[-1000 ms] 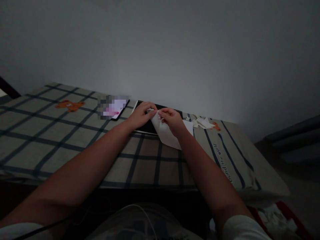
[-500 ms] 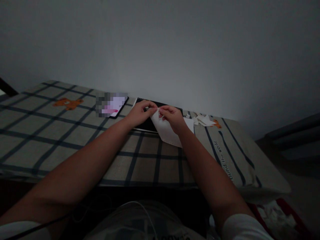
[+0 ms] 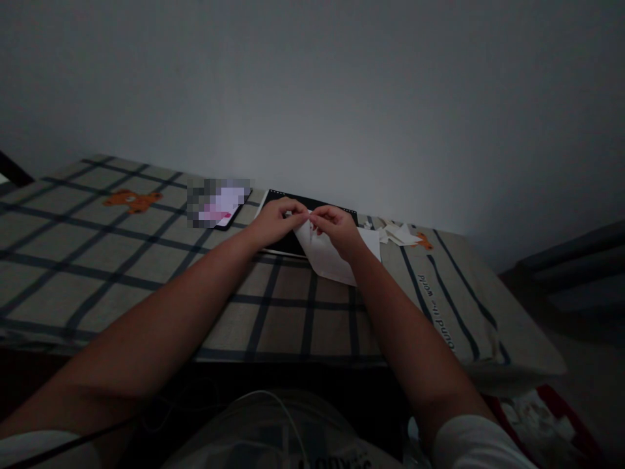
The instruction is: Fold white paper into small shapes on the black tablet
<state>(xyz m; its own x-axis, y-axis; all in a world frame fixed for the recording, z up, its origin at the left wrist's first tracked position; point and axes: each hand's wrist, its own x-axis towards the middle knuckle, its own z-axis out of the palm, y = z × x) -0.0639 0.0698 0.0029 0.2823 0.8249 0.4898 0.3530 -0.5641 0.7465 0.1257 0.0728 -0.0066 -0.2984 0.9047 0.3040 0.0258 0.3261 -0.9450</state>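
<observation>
A sheet of white paper (image 3: 328,256) slants down from my fingers toward the front of the table. My left hand (image 3: 279,221) pinches its top edge between thumb and fingers. Right beside it, my right hand (image 3: 336,228) is closed on the same edge, and the fingertips of both hands almost meet. Part of the sheet lies behind my right hand and wrist. Beneath the hands is a flat black notebook or board (image 3: 288,244) with a row of white marks along its far edge; the hands and paper cover much of it.
A phone (image 3: 224,205) with a lit, partly pixelated screen lies to the left. Torn white paper scraps (image 3: 398,234) sit at the right. The checked tablecloth (image 3: 161,260) covers the table against a grey wall. A red container (image 3: 547,417) with crumpled white paper stands below right.
Almost nothing differs. My fingertips have shifted very slightly on the paper's top edge, and the whole view has moved a little.
</observation>
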